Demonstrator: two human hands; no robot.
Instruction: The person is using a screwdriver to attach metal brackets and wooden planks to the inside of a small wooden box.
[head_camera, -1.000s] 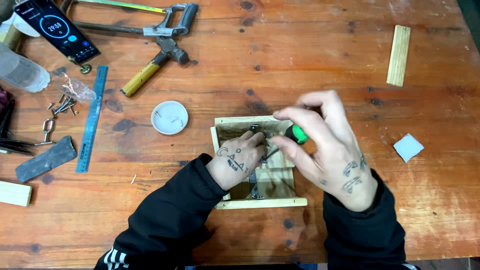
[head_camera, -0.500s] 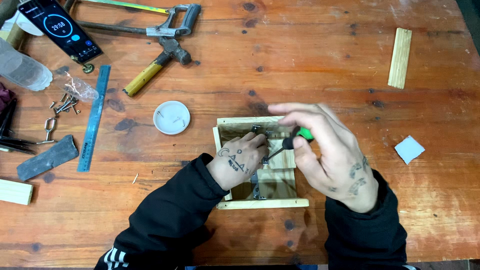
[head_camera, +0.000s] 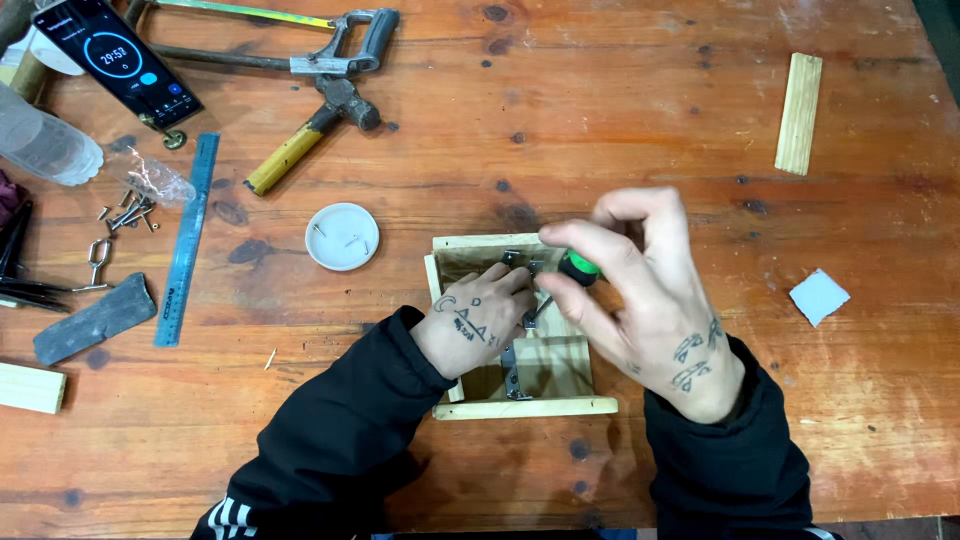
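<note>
Work sits midway, I judge: my right hand (head_camera: 650, 300) pinches a green-handled screwdriver (head_camera: 560, 285) onto a screw in a metal hinge (head_camera: 513, 370), while my left hand (head_camera: 478, 318) presses its fingers together on the fitting. Frame sides look joined; fastening remains. This small wooden box (head_camera: 520, 325), pale and open-topped, lies on the desk (head_camera: 600, 120) at lower centre of the frame.

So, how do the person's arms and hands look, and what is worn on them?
Both arms wear black long sleeves; the left one shows white stripes near the bottom edge. The left hand is bare, with dark tattooed marks on its back. The right hand is also bare, with dark tattoos near the wrist. No gloves or rings show.
</note>
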